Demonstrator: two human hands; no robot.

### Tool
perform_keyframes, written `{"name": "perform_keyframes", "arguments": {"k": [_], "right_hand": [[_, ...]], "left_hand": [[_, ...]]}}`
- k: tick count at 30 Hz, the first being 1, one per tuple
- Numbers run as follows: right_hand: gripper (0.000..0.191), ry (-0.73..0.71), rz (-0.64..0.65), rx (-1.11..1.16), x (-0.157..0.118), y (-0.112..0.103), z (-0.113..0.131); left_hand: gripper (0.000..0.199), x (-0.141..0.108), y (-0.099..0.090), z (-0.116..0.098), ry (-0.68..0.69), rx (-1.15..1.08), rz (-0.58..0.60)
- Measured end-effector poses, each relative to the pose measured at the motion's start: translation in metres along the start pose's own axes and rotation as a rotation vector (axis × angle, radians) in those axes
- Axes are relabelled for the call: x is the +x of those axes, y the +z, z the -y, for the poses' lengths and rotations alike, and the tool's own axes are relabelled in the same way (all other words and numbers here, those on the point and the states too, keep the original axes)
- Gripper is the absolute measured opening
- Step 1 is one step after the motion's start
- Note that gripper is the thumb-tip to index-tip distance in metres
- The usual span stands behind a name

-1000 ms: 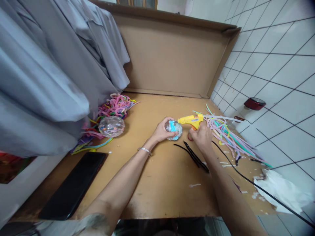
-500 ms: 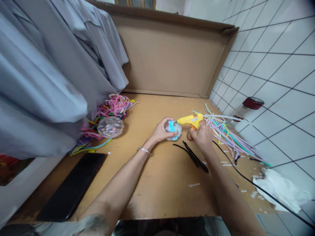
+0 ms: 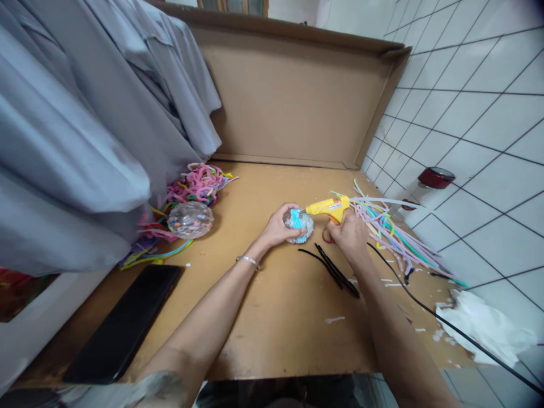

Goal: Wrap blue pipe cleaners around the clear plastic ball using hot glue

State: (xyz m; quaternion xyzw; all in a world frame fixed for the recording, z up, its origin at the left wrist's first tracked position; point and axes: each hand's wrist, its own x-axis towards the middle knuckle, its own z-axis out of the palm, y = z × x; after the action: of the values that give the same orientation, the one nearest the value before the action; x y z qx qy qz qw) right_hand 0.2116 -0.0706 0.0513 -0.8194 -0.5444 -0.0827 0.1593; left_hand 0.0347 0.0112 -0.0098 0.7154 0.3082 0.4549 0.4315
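My left hand (image 3: pixel 280 226) is closed around a small round piece (image 3: pixel 305 229), greyish white with a light blue band across it; its exact kind is hard to make out. In my right hand (image 3: pixel 351 232) is a yellow hot glue gun (image 3: pixel 327 208) with an orange trigger and a translucent glue stick out of its back. The gun's nozzle points left and meets the top of the round piece, at or very near the blue band. Black pipe cleaners (image 3: pixel 335 272) lie on the table just below the hands. Part of a red ring-shaped handle (image 3: pixel 327 236) shows beside my right hand.
Pastel pipe cleaners (image 3: pixel 395 232) lie at right, near a red-lidded jar (image 3: pixel 436 178), white tissue (image 3: pixel 484 326) and the black cord (image 3: pixel 425 306). At left are a clear faceted bowl (image 3: pixel 190 220), tangled pink pipe cleaners (image 3: pixel 199 184) and a black phone (image 3: pixel 125 326). Cardboard (image 3: pixel 293 102) stands behind.
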Motion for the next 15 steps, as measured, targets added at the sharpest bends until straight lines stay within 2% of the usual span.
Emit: {"name": "perform_keyframes", "arguments": {"k": [15], "right_hand": [[0.033,-0.008,-0.014,0.004,0.0008,0.0005,-0.0018]], "left_hand": [[0.063,0.0003,0.0009,0.0018,0.009,-0.027,-0.001]]}}
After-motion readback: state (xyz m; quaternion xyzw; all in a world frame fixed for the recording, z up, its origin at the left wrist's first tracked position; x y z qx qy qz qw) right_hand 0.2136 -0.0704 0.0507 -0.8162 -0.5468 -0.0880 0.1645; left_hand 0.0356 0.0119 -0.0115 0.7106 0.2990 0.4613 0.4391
